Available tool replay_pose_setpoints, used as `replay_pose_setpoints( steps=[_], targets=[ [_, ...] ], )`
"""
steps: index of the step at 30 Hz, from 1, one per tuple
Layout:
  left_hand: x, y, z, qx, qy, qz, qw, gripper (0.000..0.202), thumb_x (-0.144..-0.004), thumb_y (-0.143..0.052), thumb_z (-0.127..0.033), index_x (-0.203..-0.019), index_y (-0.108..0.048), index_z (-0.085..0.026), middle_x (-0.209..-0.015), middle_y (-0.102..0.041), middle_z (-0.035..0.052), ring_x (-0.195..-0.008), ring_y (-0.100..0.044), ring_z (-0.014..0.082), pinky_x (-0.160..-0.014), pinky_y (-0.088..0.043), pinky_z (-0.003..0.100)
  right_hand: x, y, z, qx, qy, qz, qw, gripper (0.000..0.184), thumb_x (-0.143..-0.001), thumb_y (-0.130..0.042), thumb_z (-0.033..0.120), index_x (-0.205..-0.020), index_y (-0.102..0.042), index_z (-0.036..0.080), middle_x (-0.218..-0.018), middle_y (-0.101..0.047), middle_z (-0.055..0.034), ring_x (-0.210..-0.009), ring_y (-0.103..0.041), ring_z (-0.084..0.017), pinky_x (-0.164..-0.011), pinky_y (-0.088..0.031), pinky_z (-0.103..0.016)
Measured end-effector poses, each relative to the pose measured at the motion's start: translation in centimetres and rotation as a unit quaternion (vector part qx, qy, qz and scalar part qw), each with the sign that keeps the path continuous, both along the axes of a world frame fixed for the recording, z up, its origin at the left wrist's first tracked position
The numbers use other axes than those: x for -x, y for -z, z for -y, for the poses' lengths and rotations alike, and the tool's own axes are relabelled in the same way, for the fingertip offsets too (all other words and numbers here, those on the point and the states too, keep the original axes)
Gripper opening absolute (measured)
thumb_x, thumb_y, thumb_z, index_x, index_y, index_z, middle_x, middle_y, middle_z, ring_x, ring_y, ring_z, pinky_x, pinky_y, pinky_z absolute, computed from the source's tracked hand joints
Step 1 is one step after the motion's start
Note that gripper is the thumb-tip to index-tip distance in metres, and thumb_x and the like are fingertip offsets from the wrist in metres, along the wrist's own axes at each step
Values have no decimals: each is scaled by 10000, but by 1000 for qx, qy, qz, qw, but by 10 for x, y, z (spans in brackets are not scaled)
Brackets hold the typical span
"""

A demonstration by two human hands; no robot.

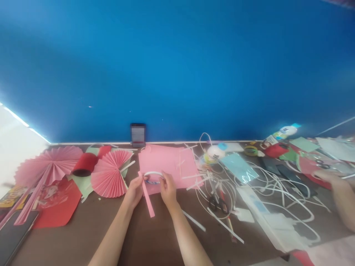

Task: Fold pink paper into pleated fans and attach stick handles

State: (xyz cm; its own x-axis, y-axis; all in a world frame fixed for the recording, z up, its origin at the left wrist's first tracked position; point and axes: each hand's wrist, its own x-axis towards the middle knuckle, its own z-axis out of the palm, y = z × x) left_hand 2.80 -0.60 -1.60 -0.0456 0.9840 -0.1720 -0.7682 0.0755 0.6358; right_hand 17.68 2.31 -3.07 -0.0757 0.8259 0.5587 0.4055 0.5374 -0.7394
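Observation:
My left hand [135,191] and my right hand [168,190] are close together over the brown table [144,240], both pinching a white hoop-shaped band [153,173] with something blue under it. A folded pink paper strip [146,195] hangs down from my left hand's fingers toward me. Just beyond the hands lies a flat pink paper sheet [166,162].
Pink pleated paper fans [109,173] [48,166], a red roll [84,164] and red paper [58,207] lie left. Scissors [217,202], white strips and cords [277,192], a glue bottle [283,133] lie right. Another person's hand [331,179] rests far right. A dark phone [138,135] leans on the blue wall.

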Motion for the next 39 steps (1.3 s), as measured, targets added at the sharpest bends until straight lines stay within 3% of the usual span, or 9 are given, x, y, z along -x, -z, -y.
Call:
replay_pose_setpoints(
  steps=[4,8,11,16,21,27,31,35,39],
  targets=[
    [0,-1,-1,17,-24,62,998,113,-688,-682,-232,-723,-705,-128,-918,-646,67,-921,-574,192,-881,-415,315,4,2,5,95,-4,-82,992,382,-806,-551,239,-1173,-465,185,-935,-604,-78,-784,-610,-155,-653,-525,-276],
    [-2,-3,0,32,-20,124,992,75,-733,-637,-195,-714,-688,-143,-865,-645,33,-868,-577,144,-890,-418,289,8,-1,11,127,-56,-91,986,150,-790,-569,232,-932,-563,183,-831,-628,-46,-759,-622,-158,-670,-531,-279],
    [-4,-6,0,40,-13,105,994,98,-752,-613,-197,-732,-688,-136,-900,-646,39,-905,-572,157,-906,-407,298,8,-3,12,106,-47,-73,991,99,-821,-525,210,-898,-586,192,-778,-641,-32,-716,-623,-149,-641,-526,-262],
    [-4,-8,-1,49,-15,6,999,106,-719,-641,-200,-731,-701,-113,-886,-649,67,-893,-574,192,-844,-419,291,5,-1,11,18,-23,-12,999,313,-847,-479,171,-1153,-528,207,-773,-634,-36,-648,-598,-139,-599,-516,-266],
    [-3,-8,-3,64,-28,25,997,121,-721,-648,-236,-722,-699,-127,-862,-633,40,-836,-569,155,-831,-429,276,6,4,13,22,-33,-24,999,476,-771,-596,231,-1224,-453,196,-862,-628,-66,-692,-605,-168,-587,-531,-287],
    [0,-9,-4,83,-17,50,995,122,-724,-641,-248,-711,-690,-137,-885,-631,48,-955,-553,202,-897,-412,323,7,0,12,57,-43,-31,997,172,-798,-549,157,-963,-562,204,-731,-591,-15,-603,-557,-121,-535,-494,-234],
    [1,-8,-6,69,-21,7,997,131,-737,-629,-240,-710,-682,-123,-964,-624,60,-942,-558,202,-861,-426,306,4,-3,11,19,-49,-15,999,288,-828,-490,127,-1103,-530,201,-747,-569,-30,-659,-550,-134,-578,-493,-257],
    [1,-9,-6,87,-19,11,996,130,-750,-622,-234,-763,-679,-118,-875,-627,49,-824,-577,154,-798,-440,267,5,-5,12,21,-69,-23,997,395,-793,-557,173,-1180,-489,205,-739,-563,-26,-636,-554,-141,-577,-511,-276],
    [-2,-10,-6,91,-1,45,995,135,-773,-593,-232,-788,-669,-121,-810,-634,46,-776,-594,157,-784,-448,285,7,-8,16,65,-93,-32,993,279,-787,-563,196,-1065,-562,219,-805,-625,-51,-671,-601,-159,-584,-529,-279]
  ],
)
